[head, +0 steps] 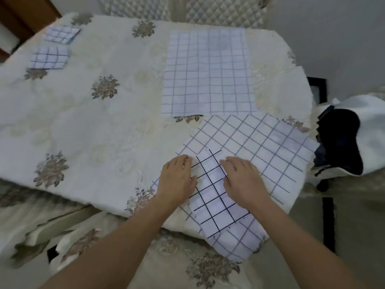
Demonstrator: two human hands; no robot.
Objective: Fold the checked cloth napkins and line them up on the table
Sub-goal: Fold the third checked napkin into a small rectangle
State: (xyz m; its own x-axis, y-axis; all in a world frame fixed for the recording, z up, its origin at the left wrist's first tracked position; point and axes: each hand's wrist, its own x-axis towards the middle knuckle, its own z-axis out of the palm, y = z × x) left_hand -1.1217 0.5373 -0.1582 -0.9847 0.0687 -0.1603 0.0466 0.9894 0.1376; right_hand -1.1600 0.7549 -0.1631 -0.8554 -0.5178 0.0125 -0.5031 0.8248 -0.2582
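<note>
A person's two hands press down on a checked napkin [214, 197] at the near edge of the table [93, 132]; this napkin is folded into a long strip with dark lines, and it lies on top of a bigger open napkin [260, 147] with paler lines. The left hand [177, 180] lies flat on the strip's left side, fingers together and stretched out; the right hand [243, 180] lies flat on its right side, thumb tucked near the edge (neither hand is gripping, just pushing down). One corner of the bigger napkin hangs off the table; another open napkin [208, 74] lies flat farther back. Two small folded napkins, one [61, 34] behind the other [50, 57], sit side by side at the far left; the tablecloth is cream with brown flowers.
</note>
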